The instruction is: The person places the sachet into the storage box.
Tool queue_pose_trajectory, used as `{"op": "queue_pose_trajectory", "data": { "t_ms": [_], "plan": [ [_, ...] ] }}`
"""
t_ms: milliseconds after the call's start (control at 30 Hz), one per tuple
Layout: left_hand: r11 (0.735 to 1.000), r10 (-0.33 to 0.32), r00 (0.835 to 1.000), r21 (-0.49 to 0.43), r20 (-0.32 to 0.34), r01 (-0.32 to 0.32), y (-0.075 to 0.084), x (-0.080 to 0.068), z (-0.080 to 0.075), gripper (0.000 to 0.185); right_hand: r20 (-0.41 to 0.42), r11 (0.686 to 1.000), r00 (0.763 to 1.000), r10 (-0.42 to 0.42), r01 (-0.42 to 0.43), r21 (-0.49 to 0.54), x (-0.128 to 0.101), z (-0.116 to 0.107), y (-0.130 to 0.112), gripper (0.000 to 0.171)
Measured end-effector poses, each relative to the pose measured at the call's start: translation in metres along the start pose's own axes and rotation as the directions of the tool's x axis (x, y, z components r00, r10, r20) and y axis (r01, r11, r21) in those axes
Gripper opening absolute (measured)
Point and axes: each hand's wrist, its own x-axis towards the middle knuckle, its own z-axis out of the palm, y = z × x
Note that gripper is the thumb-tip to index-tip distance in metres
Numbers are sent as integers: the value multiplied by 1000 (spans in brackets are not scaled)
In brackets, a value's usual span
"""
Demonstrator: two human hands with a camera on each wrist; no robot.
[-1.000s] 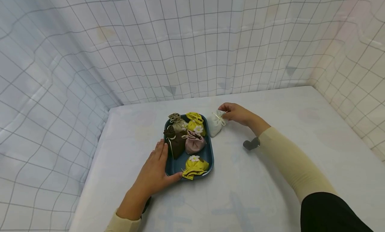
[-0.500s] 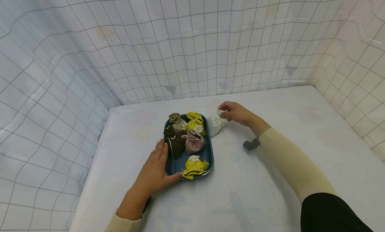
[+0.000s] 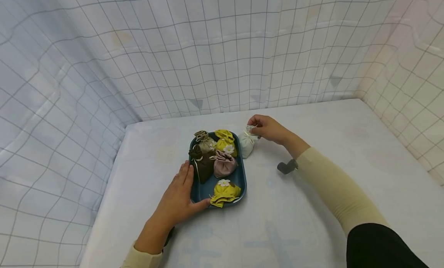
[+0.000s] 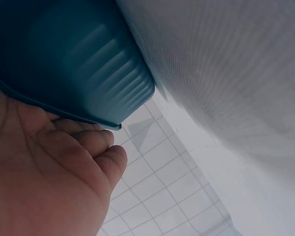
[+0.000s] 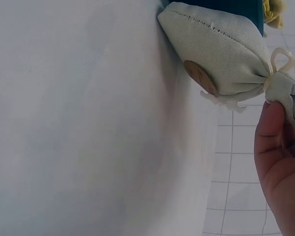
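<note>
The right hand (image 3: pixel 268 128) is pinching the tied neck of a white pouch (image 3: pixel 246 144), which is sitting on the tabletop (image 3: pixel 312 206) just beside the tray (image 3: pixel 239 178). The left hand (image 3: pixel 178 198) is resting flat, fingers straight, against the tray's near left rim.

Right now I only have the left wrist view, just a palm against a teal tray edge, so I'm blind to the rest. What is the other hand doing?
Observer: The right hand pinches the tied neck of a white drawstring pouch, beside the tray's far right corner.
Operator: Is that pouch inside the tray?
Observer: No, its bottom rests on the table, against the tray's outer edge.
Operator: What's in the tray?
Observer: Five pouches: tan, dark brown, pink, and two yellow ones with white flowers.
</note>
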Motion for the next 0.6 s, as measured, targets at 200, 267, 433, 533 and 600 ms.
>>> {"op": "queue_pose_trajectory", "data": {
  "t_ms": [200,267,433,533,600],
  "plan": [
    [1000,-1,1000,-2,1,1,1,0,-1,117,6,998,999,-38,38,-42,-4,4,-10,15],
    [1000,-2,1000,-3,3,2,1,0,-1,117,10,998,999,-44,45,-46,-5,5,-13,15],
    [1000,-3,1000,2,6,3,2,0,-2,117,20,996,998,-53,54,-72,-8,6,-19,13],
    [1000,-3,1000,5,8,3,2,0,-2,117,25,994,998,-64,66,-91,-9,5,-22,14],
    [1000,-5,1000,5,9,5,2,0,-1,117,28,992,997,-73,76,-100,-11,4,-25,15]
  ]
}}
